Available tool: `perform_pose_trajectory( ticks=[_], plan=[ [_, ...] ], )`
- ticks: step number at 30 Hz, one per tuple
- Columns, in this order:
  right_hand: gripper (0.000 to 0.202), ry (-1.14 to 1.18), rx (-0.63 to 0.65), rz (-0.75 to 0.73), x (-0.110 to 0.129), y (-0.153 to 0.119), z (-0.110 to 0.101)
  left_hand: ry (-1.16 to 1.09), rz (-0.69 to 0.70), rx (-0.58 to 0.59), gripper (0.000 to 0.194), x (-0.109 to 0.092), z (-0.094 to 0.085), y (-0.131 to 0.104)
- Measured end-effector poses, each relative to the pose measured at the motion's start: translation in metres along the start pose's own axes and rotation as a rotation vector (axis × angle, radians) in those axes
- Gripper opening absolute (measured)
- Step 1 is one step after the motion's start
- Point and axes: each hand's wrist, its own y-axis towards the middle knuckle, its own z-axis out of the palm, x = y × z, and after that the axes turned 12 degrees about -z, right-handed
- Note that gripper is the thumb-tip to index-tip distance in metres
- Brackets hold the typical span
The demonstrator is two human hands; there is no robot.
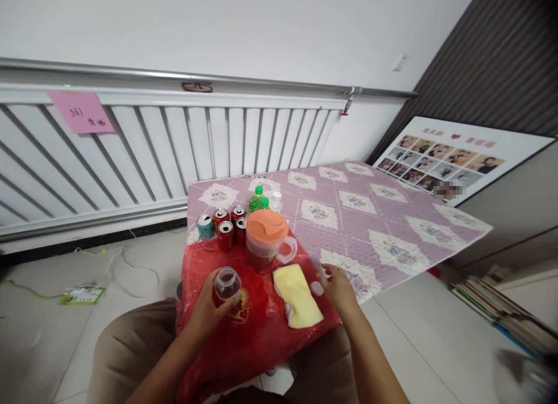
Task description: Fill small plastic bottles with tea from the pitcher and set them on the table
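My left hand [213, 302] is wrapped round a clear, wide-mouthed bottle [227, 283] with no lid on it. The bottle is upright over a red scalloped plate [257, 296] with a yellow print. To the right, my right hand [335, 285] has its fingers closed in a pinch; a small whitish thing shows at the fingertips, too blurred to name. Just left of that hand, a round white cap [317, 288] lies on the red table cover [279, 351]. Between the hands rests a folded yellow cloth [297, 296]. Behind it stands a clear pitcher [261, 247] with an orange lid.
Several opened drink cans [225, 234] stand at the back left, beside green-capped bottles [257, 199] and a white-capped bottle [276, 201]. A floral purple cloth [344, 218] covers the surface behind. A radiator [244, 139] runs along the wall; a power strip [82, 295] lies on the floor.
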Motion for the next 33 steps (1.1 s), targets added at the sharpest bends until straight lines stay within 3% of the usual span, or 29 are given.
perform_pose_trajectory(
  ticks=[5,10,13,18,22,27,30,33],
  plan=[
    [0.043,-0.174,0.164,-0.046,-0.014,-0.03,0.006,0.017,0.037,-0.022,0.063,0.001,0.0,0.0],
    [0.044,-0.29,0.241,-0.068,-0.018,-0.033,0.015,-0.023,0.055,-0.026,0.067,0.003,0.0,0.002],
    [0.034,-0.316,0.262,-0.073,-0.02,-0.032,0.02,-0.019,0.08,-0.025,0.067,0.003,0.001,0.002],
    [0.02,-0.284,0.2,-0.065,-0.022,-0.034,0.019,-0.013,0.107,-0.022,0.066,-0.001,0.0,0.001],
    [0.018,-0.203,0.062,-0.054,-0.014,-0.039,0.003,-0.046,0.109,-0.015,0.068,-0.003,-0.001,0.0],
    [0.042,-0.007,-0.029,-0.14,0.036,-0.037,-0.007,-0.114,0.12,-0.005,0.067,-0.004,-0.002,-0.001],
    [0.046,0.139,0.055,-0.272,0.091,-0.035,0.007,-0.142,0.11,0.022,0.068,-0.005,-0.002,-0.001],
    [0.04,0.318,0.231,-0.43,0.151,-0.036,0.029,-0.156,0.129,0.035,0.068,-0.002,-0.002,0.0]
  ],
)
